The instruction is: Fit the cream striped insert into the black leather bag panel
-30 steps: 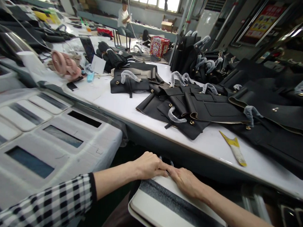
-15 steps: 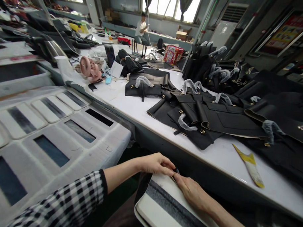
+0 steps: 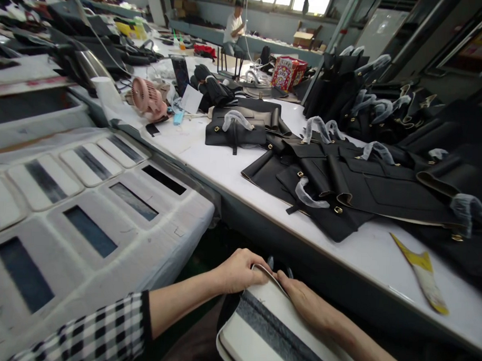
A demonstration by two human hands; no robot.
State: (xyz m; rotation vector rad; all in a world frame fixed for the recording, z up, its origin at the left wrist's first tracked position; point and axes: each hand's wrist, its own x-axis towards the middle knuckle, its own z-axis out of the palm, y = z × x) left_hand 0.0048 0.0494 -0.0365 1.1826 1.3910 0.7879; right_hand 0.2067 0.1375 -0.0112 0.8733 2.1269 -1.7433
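Observation:
A stack of white rounded panels, or a folded one, with a dark grey stripe [image 3: 283, 329] lies over my lap at the bottom centre. My left hand [image 3: 243, 271] pinches its far corner, thumb on top. Along the far right edge, my right hand [image 3: 305, 304] has its fingers closed on the same panel, its fingertips close to my left hand's. The edge bends up a little between the hands. Dark loops [image 3: 279, 267], like scissor handles, show just beyond my fingertips; whether either hand touches them I cannot tell.
Striped white panels [image 3: 90, 166] rest on a plastic-covered surface [image 3: 176, 232] at the left. The white table [image 3: 365, 253] carries black leather bag pieces [image 3: 399, 188] with wrapped handles, a yellow-ended scraper-like tool [image 3: 423, 274] and a pink fan [image 3: 149, 99]. A person [image 3: 234, 30] sits far back.
The panel's far corner now lifts and curls beside my left thumb. More of the dark loops shows beyond my fingers. The view has tilted down and turned slightly left.

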